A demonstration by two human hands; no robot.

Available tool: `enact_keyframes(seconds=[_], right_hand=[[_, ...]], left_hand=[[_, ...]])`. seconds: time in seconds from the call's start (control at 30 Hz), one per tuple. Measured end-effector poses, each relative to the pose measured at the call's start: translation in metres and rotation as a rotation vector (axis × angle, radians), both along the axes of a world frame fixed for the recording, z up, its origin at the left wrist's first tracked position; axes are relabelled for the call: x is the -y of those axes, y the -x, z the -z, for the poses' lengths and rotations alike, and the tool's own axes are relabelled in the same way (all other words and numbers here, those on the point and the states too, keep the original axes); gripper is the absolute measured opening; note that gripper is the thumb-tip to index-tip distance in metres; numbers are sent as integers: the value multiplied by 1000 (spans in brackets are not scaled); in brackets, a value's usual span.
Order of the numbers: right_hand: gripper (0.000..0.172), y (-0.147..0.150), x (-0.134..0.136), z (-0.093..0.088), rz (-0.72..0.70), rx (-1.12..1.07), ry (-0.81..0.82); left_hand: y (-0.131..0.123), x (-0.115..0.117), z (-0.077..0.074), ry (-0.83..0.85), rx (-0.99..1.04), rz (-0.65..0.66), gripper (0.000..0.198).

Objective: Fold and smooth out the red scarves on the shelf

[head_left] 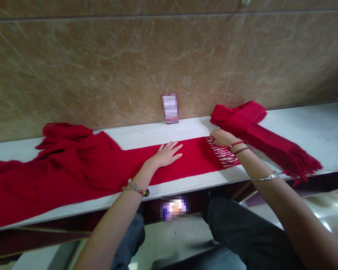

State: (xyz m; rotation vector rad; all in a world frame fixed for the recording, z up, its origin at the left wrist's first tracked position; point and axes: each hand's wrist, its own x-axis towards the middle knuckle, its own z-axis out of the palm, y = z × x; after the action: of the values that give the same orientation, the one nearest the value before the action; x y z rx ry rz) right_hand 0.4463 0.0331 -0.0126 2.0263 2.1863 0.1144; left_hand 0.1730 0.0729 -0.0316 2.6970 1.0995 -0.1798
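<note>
A long red scarf [191,157] lies along the white bench top, flat in the middle and bunched at the left. My left hand [167,154] rests palm down on its flat part, fingers spread. At the scarf's right end, my right hand [221,138] has its fingers curled together at the far corner of the white-looking gap-striped fringe [224,155]. The fingertips are partly hidden, but they appear to pinch the fringe strands there. A second red scarf [259,135], folded over itself, lies just right of my right hand, its tassels hanging over the front edge.
A brown marbled tile wall [115,67] rises behind the narrow bench top [304,127]. A small blurred card [171,108] leans against the wall. Below the front edge, a bright blurred object [175,208] shows between my knees.
</note>
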Motion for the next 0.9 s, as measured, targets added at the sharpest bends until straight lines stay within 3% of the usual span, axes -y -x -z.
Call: enact_keyframes(seconds=[0.2, 0.33, 0.5, 0.63, 0.9], right_hand=[[32, -35, 5, 3, 163, 76, 26], [35, -39, 12, 2, 186, 100, 6], [30, -10, 13, -7, -49, 34, -141], [27, 10, 5, -4, -187, -48, -104], [31, -24, 5, 10, 87, 84, -66]], left_hand=[[0, -2, 2, -3, 1, 9, 59], [1, -4, 4, -14, 18, 14, 59], [1, -3, 4, -3, 17, 6, 59], [0, -1, 0, -6, 4, -2, 58], [0, 0, -1, 3, 1, 6, 58]])
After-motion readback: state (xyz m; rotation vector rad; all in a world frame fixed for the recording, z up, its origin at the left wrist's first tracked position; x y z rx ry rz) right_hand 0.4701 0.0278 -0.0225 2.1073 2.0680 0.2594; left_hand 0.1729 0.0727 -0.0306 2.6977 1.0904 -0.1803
